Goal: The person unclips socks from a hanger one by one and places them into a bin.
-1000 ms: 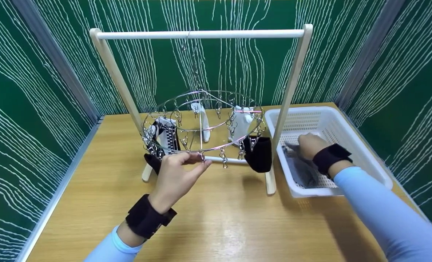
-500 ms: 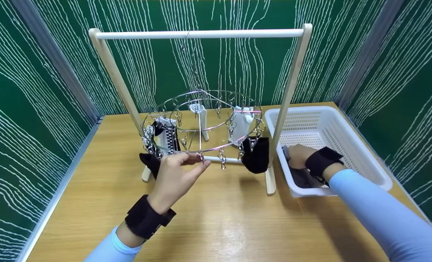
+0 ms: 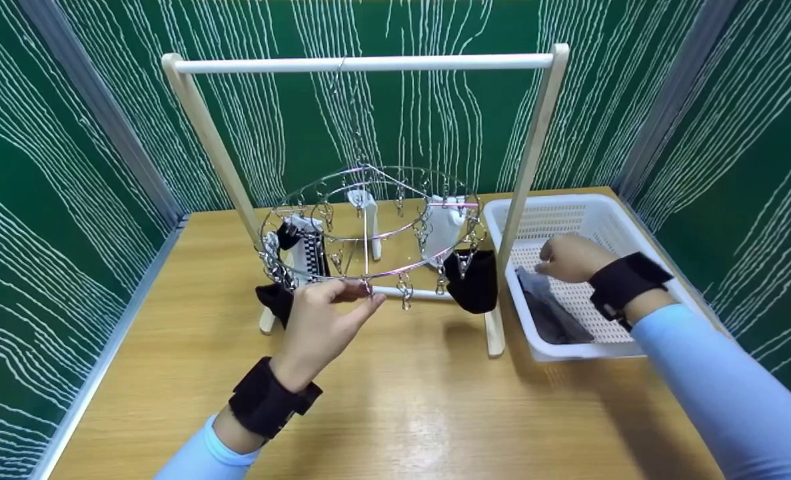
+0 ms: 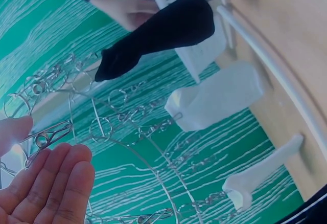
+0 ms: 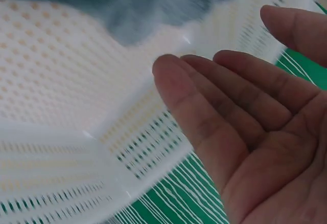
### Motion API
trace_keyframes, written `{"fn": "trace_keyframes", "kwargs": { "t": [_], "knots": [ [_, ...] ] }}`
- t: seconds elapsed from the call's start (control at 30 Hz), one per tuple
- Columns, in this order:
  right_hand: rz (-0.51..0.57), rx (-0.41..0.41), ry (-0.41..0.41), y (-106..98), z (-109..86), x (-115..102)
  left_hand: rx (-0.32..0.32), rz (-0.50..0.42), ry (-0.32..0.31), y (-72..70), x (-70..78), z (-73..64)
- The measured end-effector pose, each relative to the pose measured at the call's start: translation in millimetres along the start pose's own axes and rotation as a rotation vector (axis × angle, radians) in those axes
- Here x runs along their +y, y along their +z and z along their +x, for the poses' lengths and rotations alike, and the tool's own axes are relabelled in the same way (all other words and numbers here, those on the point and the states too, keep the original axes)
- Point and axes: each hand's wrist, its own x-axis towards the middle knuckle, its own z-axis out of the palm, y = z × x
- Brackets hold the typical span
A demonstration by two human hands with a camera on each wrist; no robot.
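Note:
My left hand (image 3: 320,325) pinches a metal clip (image 4: 43,140) at the front of the round wire sock hanger (image 3: 395,272); no sock shows in this clip. A black sock (image 3: 473,283) hangs to its right, white socks (image 3: 443,230) hang toward the back, and a black-and-white checkered sock (image 3: 312,250) hangs at the left. Over the white basket (image 3: 602,200) is my right hand (image 3: 576,257), thumb and fingers apart in the right wrist view with nothing between them. Grey fabric, apparently socks (image 3: 552,313), lies along the basket's left side, close by the right fingertips.
The hanger hooks onto the white crossbar (image 3: 368,64) of a wooden stand. One wooden leg (image 3: 534,153) of this stand rises just left of the basket. Green walls with white lines surround the wooden table (image 3: 395,413) at the back and sides.
The right hand reached to the grey fabric at the basket's left side, then drew back up and right, leaving it flatter there. The left hand has stayed at the clip.

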Motion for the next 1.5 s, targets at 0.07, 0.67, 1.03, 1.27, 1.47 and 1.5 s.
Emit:
{"fn": "trace_keyframes", "kwargs": {
  "t": [0.07, 0.67, 1.03, 1.27, 1.47, 1.5],
  "knots": [
    [-0.016, 0.037, -0.005, -9.3, -4.2, -3.1, -0.005, -0.002, -0.013, 0.1, 0.3, 0.0],
    [0.094, 0.362, -0.134, -45.4, -39.9, -61.9, 0.001, 0.0, 0.012, -1.4, -2.0, -1.1],
    [0.072, 0.639, -0.521, -39.4, -48.6, -119.0, -0.003, 0.003, -0.005, -3.1, -2.1, -2.8],
    [0.0, 0.744, -0.712, -30.9, -38.0, -146.9, -0.014, 0.015, -0.02, -4.2, -1.6, -2.8],
    [-0.015, 0.698, -0.764, -24.8, -27.7, -155.9, -0.022, 0.012, -0.034, -4.1, -1.6, -4.4],
    [-0.015, 0.689, -0.768, -23.8, -26.6, -156.4, -0.022, 0.012, -0.033, -4.2, -1.6, -4.7]
  ]
}}
